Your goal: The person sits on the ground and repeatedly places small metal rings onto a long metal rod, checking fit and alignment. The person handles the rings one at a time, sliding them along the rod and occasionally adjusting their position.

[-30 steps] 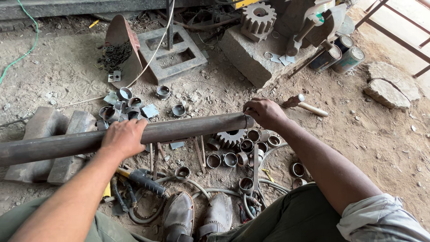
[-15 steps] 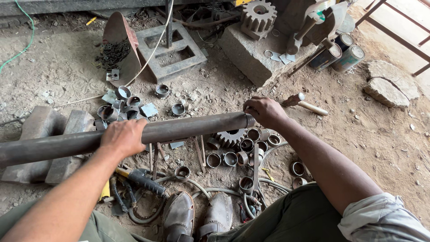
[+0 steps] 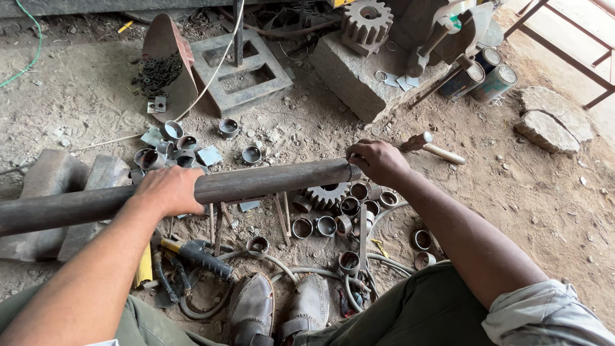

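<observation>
Steel pipe [image 3: 256, 182] lies level across the lap, above the dirt floor [image 3: 525, 205]. The left hand [image 3: 168, 190] wraps its fingers around the pipe's middle, while the right hand [image 3: 378, 161] closes over its near end. Short metal rings [image 3: 333, 218] and a gear [image 3: 327, 194] sit scattered below.

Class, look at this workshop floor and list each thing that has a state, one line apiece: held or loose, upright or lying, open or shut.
Long steel pipe: horizontal, held at both hands.
Left hand: closed over the pipe's middle.
Right hand: fingers at the pipe's end.
Hammer: lying loose on the dirt.
Large gear: resting flat on the stone block.
Small gear: lying under the pipe.
Cut rings: scattered, loose.
Two cans: tipped, leaning.
</observation>
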`<state>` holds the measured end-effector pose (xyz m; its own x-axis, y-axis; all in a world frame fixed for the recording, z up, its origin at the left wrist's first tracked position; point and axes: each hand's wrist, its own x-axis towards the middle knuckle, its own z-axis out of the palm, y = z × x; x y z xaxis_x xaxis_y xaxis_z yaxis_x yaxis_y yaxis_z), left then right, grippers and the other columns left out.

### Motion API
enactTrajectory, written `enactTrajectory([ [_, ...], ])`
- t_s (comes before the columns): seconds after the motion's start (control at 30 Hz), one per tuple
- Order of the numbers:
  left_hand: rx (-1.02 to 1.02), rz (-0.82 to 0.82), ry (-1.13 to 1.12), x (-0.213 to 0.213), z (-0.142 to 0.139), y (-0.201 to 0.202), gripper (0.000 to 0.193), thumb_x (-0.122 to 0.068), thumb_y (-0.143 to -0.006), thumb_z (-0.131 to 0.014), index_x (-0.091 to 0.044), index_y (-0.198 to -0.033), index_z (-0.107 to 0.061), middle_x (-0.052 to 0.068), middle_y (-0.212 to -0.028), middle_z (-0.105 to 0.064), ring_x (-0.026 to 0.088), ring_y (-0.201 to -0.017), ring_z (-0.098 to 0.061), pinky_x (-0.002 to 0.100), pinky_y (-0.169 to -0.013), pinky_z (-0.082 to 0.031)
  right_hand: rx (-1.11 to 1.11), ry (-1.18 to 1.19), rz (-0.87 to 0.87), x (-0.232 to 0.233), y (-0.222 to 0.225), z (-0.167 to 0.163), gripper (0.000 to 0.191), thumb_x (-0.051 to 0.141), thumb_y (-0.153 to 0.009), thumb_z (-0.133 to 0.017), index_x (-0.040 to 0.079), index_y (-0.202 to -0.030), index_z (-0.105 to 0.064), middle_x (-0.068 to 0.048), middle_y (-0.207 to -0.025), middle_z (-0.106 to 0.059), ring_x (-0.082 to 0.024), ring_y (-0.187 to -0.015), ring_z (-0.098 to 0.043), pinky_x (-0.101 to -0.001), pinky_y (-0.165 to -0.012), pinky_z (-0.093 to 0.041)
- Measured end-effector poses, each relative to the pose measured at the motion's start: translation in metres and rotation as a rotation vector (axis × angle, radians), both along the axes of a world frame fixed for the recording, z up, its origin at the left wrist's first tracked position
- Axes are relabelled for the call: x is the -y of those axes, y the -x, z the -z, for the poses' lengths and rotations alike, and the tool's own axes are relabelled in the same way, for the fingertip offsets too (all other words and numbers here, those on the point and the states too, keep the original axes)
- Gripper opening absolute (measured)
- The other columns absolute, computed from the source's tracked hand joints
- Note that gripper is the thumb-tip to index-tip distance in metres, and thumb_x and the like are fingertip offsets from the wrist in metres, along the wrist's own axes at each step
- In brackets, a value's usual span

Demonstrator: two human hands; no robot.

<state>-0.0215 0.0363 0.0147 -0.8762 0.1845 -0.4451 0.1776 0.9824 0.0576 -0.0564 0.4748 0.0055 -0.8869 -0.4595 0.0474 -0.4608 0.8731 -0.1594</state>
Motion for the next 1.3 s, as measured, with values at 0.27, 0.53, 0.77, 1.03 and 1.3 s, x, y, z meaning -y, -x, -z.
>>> enactTrajectory([
  [0.27,-0.224,0.061,0.044,0.000,0.025,-0.014,0.058,-0.030,-0.078,-0.083,-0.016,-0.129,-0.059,0.005,-0.103,-0.071,0.020,-0.093,-0.071,0.039,-0.093,-0.058,0.039,-0.020,0.060,0.009,0.009,0.002,0.020,0.029,-0.103,-0.060,0.015,-0.109,-0.073,-0.005,-0.096,-0.076,-0.018,-0.076,-0.074,-0.0362,-0.066,-0.063],
  [0.53,-0.014,0.053,-0.039,0.004,-0.005,-0.004,0.082,-0.049,-0.062,-0.095,-0.022,-0.130,-0.057,0.003,-0.125,-0.068,0.023,-0.115,-0.067,0.042,-0.105,-0.052,0.001,0.032,0.004,0.002,0.001,-0.001,0.018,0.027,-0.100,-0.063,0.014,-0.106,-0.074,-0.005,-0.097,-0.076,-0.020,-0.079,-0.074,-0.0374,-0.072,-0.062],
  [0.77,0.019,-0.031,-0.004,0.005,0.001,0.001,0.060,-0.041,-0.070,-0.084,-0.029,-0.126,-0.066,0.005,-0.118,-0.077,0.023,-0.109,-0.074,0.039,-0.102,-0.058,-0.021,0.044,0.004,0.004,0.000,0.000,0.018,0.026,-0.098,-0.064,0.014,-0.105,-0.075,-0.005,-0.097,-0.076,-0.020,-0.078,-0.074,-0.0381,-0.071,-0.062],
  [1.03,-0.252,0.094,0.055,0.005,0.027,-0.017,0.075,-0.038,-0.072,-0.089,-0.018,-0.135,-0.053,0.007,-0.113,-0.067,0.024,-0.106,-0.067,0.042,-0.100,-0.052,-0.028,0.001,-0.014,0.008,0.011,0.003,0.020,0.029,-0.100,-0.062,0.015,-0.105,-0.075,-0.004,-0.095,-0.077,-0.017,-0.072,-0.073,-0.0356,-0.066,-0.063],
  [1.3,-0.039,0.049,-0.032,0.005,-0.005,-0.001,0.077,-0.048,-0.063,-0.091,-0.026,-0.131,-0.061,0.005,-0.121,-0.072,0.025,-0.113,-0.068,0.041,-0.105,-0.052,-0.022,0.065,-0.019,0.000,-0.004,0.000,0.021,0.027,-0.099,-0.063,0.013,-0.111,-0.075,-0.005,-0.102,-0.076,-0.021,-0.081,-0.074,-0.0393,-0.074,-0.062],
])
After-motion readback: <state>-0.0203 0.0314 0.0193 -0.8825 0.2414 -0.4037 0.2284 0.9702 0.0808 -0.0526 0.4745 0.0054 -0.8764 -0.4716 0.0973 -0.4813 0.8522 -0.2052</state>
